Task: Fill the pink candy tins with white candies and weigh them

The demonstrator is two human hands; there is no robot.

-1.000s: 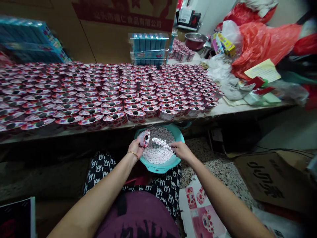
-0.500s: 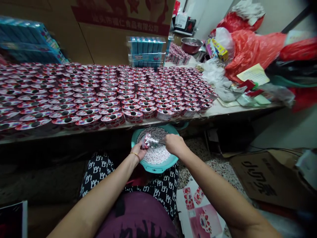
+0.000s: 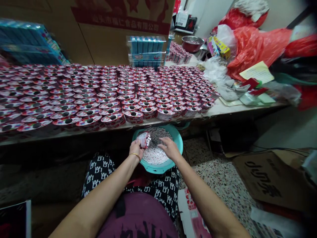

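Observation:
A teal basin full of small pink and white candies rests on my lap below the table edge. My left hand is closed around a small red and white container, tilted on its side over the basin, with candies at its mouth. My right hand hovers over the candies with its fingers spread and pointing down into the pile; nothing shows in it.
Rows of several red-lidded containers cover the long table. Blue packs stand at the back by cardboard boxes. Red plastic bags and papers lie at the right. A brown carton sits on the floor.
My right hand pushed a line of candies toward the container, then let go and opened over the pile. The left hand still holds the container.

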